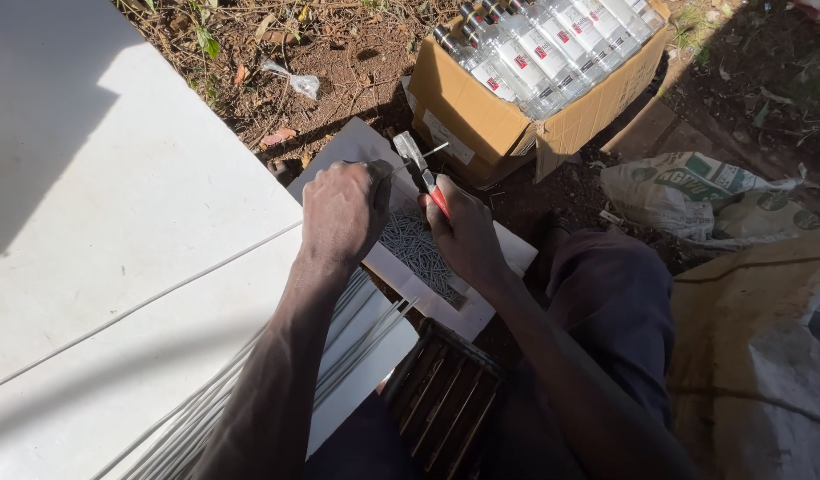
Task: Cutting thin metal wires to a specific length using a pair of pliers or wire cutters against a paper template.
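Left hand [343, 213]: clamped on thin wire [432, 149] over white tray [357, 147]
Right hand [468, 236]: closed round red-handled pliers [416, 160] — jaws meeting the wire
Advice: hold wire steady — cut pieces [419, 249] should drop mid-tray

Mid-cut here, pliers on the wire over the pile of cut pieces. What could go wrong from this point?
1. The left hand pinches the thin wire right beside the head of the pliers in the right hand, so fingers could get nipped.
2. The short free end past the pliers might fly off onto the dirt, missing the pile of cut pieces.
3. That pile sits near the edge of the white board; a knock may scatter it.
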